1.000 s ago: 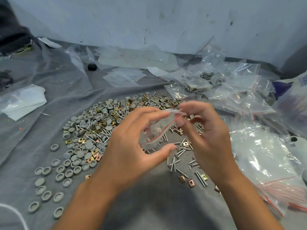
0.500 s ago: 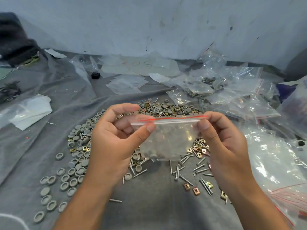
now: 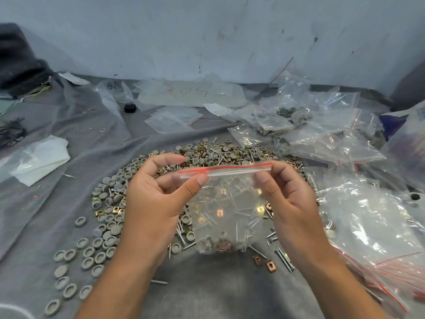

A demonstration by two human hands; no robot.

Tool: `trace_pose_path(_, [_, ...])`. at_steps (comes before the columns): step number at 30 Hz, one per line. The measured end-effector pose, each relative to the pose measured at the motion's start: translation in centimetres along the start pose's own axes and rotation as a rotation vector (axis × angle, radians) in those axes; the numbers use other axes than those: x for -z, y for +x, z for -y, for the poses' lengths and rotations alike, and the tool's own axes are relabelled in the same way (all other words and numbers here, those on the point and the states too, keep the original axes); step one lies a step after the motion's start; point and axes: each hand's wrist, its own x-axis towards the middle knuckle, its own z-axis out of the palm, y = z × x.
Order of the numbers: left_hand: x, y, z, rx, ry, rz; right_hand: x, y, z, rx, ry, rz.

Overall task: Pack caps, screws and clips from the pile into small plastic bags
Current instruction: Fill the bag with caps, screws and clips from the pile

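While one bag hangs, left hand and right hand pinch its top corners.

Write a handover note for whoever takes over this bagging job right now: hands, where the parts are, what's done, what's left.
Left hand and right hand each pinch one end of the red-lined zip strip of a small bag, held up over the pile.
The bag holds a few clips and screws at its bottom; whether the zip is fully shut cannot be told.
Filled bags lie far right; empty bags lie behind the pile.
Left: finish this bag, set it with the filled ones, then keep bagging the big pile of caps, screws and clips.
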Motion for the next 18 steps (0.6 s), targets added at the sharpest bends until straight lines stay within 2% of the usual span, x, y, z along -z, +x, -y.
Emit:
trace_pose_path(11, [-0.22,-0.33,0.08,0.009,0.027,0.091,-0.10,-0.28,0.15,0.082,-0.015,-0.003])
trace_pose_path(18, [-0.48,-0.55,0.14,-0.026,0.030,0.129,-0.23,-0.46,0.20,0.073,-0.030,0.081])
